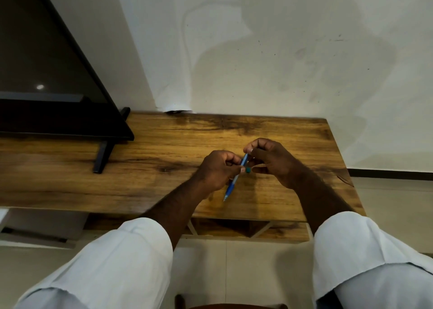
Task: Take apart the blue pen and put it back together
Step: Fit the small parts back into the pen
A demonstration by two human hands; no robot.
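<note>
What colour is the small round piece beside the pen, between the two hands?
The small round piece is teal green, next to the blue pen. It shows in the head view.

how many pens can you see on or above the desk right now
1. The blue pen is held over the desk between the left hand and right hand. None lie on the desk.

Blue pen (237, 177): slender translucent blue barrel, darker blue grip section at the lower end, tip pointing down and toward the viewer. Held tilted above the worktop, upper end farther away. A small teal piece (248, 170) sits just beside the barrel's middle; its attachment cannot be determined
</note>
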